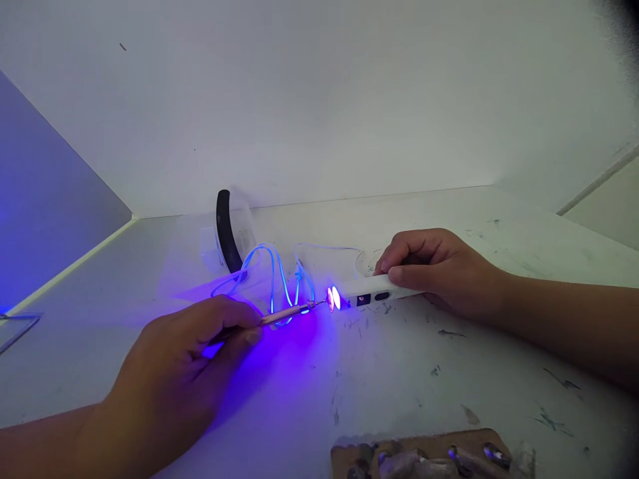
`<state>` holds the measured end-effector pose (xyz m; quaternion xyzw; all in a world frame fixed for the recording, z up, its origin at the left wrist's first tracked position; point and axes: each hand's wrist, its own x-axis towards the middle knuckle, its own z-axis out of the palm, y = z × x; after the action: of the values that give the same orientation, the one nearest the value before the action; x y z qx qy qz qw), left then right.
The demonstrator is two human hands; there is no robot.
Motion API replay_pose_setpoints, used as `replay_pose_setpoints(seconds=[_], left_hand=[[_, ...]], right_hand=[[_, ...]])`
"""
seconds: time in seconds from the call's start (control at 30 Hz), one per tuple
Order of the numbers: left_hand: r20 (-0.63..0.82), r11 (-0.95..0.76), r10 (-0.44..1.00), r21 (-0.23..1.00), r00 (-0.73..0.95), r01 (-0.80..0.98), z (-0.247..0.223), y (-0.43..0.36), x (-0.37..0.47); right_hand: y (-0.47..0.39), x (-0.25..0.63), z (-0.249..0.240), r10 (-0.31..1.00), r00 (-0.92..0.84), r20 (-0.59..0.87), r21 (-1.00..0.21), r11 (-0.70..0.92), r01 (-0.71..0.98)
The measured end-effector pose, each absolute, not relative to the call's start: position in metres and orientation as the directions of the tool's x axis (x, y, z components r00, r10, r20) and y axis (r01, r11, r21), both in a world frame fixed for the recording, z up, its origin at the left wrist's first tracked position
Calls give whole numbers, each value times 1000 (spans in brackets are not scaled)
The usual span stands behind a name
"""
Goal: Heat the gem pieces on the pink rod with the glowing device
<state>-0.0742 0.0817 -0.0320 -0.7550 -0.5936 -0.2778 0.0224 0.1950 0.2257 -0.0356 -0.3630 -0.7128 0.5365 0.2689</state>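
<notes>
The step in hand seems to be shining light on a small, thin, rounded piece with a pinkish glint (pixel 330 299), which stands at the tip of a slim, pale, metallic-looking rod tool (pixel 284 315). The left hand (pixel 184 372) has its grip pinched on the rod between thumb and fingers, with the tip pointing across toward the other hand. The right hand (pixel 439 273) has its grip closed on a white, pen-shaped lamp with a dark display and a dark oval button (pixel 357 293), the thumb lying along the body and the lit end turned to the rounded piece.

The next move, as I judge it, calls for steadiness: both hands level, piece and lamp face lined up, and no knock between them. Whether the two touch I cannot tell, as the glare hides the gap.

The piece looks thin and upright, seen nearly edge-on, its detail washed out by violet light. It is held above the white, smudged tabletop (pixel 499 346), between the hands. Just behind lie a thin, looped, pale cable glowing blue (pixel 273 266) and a curved black strip (pixel 227 229). Near the lower edge of the view is a brown board (pixel 479 439) bearing dark and shiny pieces, too murky to name
</notes>
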Motion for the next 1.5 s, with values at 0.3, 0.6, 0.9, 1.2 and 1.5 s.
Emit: replay_pose_setpoints(seconds=[0.3,0.6,0.9,1.2,1.5], left_hand=[[397,-198,916,319,59,927,-30,81,-70],[416,-200,908,321,52,926,-33,79,-71],[405,-205,912,311,65,928,-30,82,-69],[392,-188,919,339,43,922,-29,80,-69],[403,-181,915,383,12,906,-33,79,-70]], right_hand=[[227,196,-38,794,-608,-1,-964,161,212],[227,196,-37,792,-610,8,-969,157,192],[226,196,-37,798,-603,-1,-967,154,205],[227,197,-36,795,-607,-3,-964,160,214],[228,197,-38,799,-601,-6,-963,157,218]])
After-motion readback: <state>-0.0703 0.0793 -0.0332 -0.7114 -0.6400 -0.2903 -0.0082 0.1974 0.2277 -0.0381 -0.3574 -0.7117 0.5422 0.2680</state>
